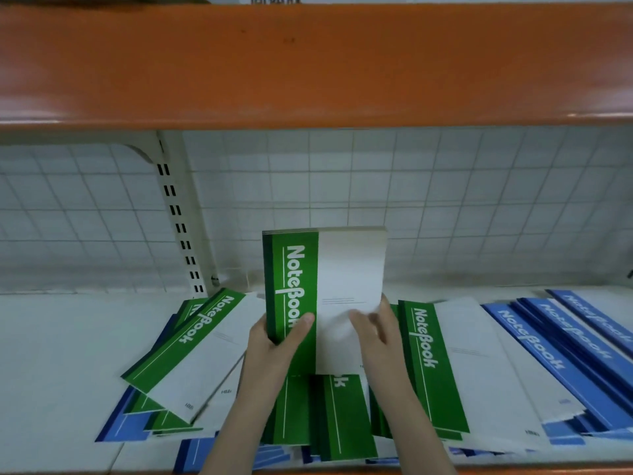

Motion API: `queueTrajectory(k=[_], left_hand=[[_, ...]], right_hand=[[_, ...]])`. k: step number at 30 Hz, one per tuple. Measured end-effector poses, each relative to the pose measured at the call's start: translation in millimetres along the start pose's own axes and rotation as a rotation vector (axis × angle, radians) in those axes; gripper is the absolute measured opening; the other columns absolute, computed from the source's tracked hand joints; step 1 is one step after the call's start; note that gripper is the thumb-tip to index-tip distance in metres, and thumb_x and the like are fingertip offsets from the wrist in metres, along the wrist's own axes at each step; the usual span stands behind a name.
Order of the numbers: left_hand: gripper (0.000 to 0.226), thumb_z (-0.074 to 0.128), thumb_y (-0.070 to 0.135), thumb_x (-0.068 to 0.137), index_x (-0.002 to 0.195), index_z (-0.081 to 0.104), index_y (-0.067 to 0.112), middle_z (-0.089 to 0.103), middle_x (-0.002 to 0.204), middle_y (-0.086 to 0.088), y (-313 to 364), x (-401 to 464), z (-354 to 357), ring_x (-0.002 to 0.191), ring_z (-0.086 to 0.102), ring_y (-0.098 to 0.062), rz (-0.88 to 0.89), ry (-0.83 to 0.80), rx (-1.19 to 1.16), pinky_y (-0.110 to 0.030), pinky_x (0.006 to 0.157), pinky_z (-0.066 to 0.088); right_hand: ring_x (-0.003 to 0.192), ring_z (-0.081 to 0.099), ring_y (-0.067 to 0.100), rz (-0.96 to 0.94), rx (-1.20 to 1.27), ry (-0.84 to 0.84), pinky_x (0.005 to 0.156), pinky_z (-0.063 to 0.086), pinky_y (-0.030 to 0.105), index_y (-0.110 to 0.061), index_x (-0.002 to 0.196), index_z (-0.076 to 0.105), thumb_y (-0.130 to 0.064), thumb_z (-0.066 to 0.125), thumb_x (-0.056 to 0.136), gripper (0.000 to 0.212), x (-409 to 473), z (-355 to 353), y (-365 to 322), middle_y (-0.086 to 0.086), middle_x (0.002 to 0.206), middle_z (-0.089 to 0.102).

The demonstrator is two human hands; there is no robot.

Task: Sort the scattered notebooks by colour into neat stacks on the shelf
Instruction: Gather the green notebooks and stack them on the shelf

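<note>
Orange beam [308,66] spans the top. White wire grid panel [445,207] forms the back wall. Cream slotted upright [178,214] stands left of centre, curved bracket [137,152] at its top.

A thick stack of green-and-white notebooks [323,286] stands upright on the white shelf [61,337], "NoteBook" running down its green band. Left of it, green notebooks [191,351] lie fanned and tilted over blue ones. Right of it lies another green pile [435,368]; further right, blue notebooks [555,354] lie overlapped.

Left hand [274,332], right hand [375,329], both gripping
</note>
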State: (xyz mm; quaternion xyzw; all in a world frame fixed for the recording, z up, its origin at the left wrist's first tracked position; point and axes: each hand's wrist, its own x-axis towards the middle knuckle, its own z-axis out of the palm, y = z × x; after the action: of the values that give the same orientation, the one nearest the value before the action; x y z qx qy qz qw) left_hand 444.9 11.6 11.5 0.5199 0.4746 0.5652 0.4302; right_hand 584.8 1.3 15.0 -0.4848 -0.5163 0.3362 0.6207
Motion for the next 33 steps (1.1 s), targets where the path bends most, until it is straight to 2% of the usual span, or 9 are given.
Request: queueTrajectory(k=[6,9,12,14,16,18,26,30,33], left_hand=[[0.039,0.069,0.047,0.065,0.101,0.064,0.033,0.07,0.098,0.023,-0.3,2.0,0.0,0.09,0.065,0.006,0.035,0.03,0.025,-0.01,0.071,0.047],[0.043,0.069,0.051,0.062,0.102,0.063,0.036,0.071,0.099,0.021,4.9,2.8,-1.2,0.09,0.065,0.004,-0.013,-0.005,0.004,-0.017,0.073,0.049],[0.033,0.06,0.06,0.07,0.097,0.06,0.042,0.072,0.101,0.013,16.7,2.8,2.2,0.088,0.067,-0.004,-0.117,-0.113,0.074,-0.027,0.075,0.048],[0.034,0.04,0.059,0.089,0.115,0.053,0.043,0.061,0.124,0.008,21.2,0.3,7.9,0.106,0.06,-0.009,-0.169,-0.147,0.208,-0.032,0.086,0.047],[0.053,0.028,0.054,0.097,0.144,0.033,0.032,0.039,0.148,0.003,23.0,-4.7,16.7,0.131,0.042,-0.019,-0.202,-0.172,0.327,-0.041,0.108,0.036],[0.058,0.027,0.053,0.098,0.15,0.021,0.029,0.026,0.156,0.004,25.0,-11.6,27.7,0.14,0.03,-0.021,-0.224,-0.218,0.357,-0.043,0.114,0.025],[0.059,0.035,0.055,0.096,0.149,0.025,0.03,0.029,0.153,0.008,20.4,-52.6,91.6,0.138,0.032,-0.019,-0.353,-0.488,0.243,-0.041,0.11,0.029],[0.025,0.038,0.049,0.098,0.119,0.048,0.041,0.057,0.102,0.025,22.1,-79.7,137.0,0.082,0.062,0.007,-0.347,-0.642,0.198,-0.019,0.062,0.049],[0.028,0.04,0.046,0.098,0.115,0.056,0.03,0.068,0.099,0.012,20.7,-102.1,176.9,0.079,0.068,-0.008,-0.332,-0.782,0.199,-0.024,0.061,0.052]], right_hand=[[0.084,0.055,-0.002,0.001,-0.145,-0.039,0.074,0.046,0.013,-0.008,0.119,0.046,-0.021,0.053,0.095,0.028,-3.5,-3.8,-1.7,-0.016,0.086,0.053],[0.057,0.048,-0.006,-0.02,-0.248,-0.076,0.054,0.041,0.01,-0.014,0.118,0.041,-0.023,0.049,0.096,0.025,-2.3,-10.4,-12.2,-0.016,0.068,0.043],[0.05,0.051,0.012,0.074,-0.25,-0.059,0.04,0.037,0.015,-0.011,0.103,0.043,-0.019,0.049,0.097,0.011,-2.7,-23.2,-23.9,-0.001,0.06,0.05],[0.061,0.055,0.021,0.217,-0.246,-0.005,0.04,0.04,0.011,-0.01,0.101,0.045,-0.018,0.048,0.097,0.01,-7.7,-32.9,-28.5,0.012,0.072,0.054],[0.055,0.043,0.014,0.305,-0.276,0.047,0.038,0.038,0.012,-0.01,0.087,0.043,-0.018,0.045,0.097,0.013,-17.0,-43.2,-29.1,0.004,0.066,0.045],[0.059,0.041,0.01,0.369,-0.32,0.098,0.046,0.039,0.019,-0.011,0.082,0.042,-0.021,0.041,0.098,0.019,-27.8,-55.2,-29.4,-0.001,0.069,0.045],[0.064,0.04,0.017,0.425,-0.335,0.435,0.057,0.028,0.03,-0.01,0.077,0.042,-0.025,0.031,0.101,0.031,-88.0,-127.7,-40.6,0.004,0.068,0.041],[0.066,0.045,0.017,0.433,-0.29,0.625,0.058,0.031,0.027,-0.014,0.076,0.046,-0.027,0.035,0.101,0.031,-123.7,-168.7,-44.8,0.002,0.071,0.046],[0.076,0.051,0.019,0.42,-0.273,0.759,0.066,0.038,0.029,-0.015,0.086,0.054,-0.026,0.036,0.102,0.026,-152.4,-203.9,-46.8,0.003,0.08,0.054]])
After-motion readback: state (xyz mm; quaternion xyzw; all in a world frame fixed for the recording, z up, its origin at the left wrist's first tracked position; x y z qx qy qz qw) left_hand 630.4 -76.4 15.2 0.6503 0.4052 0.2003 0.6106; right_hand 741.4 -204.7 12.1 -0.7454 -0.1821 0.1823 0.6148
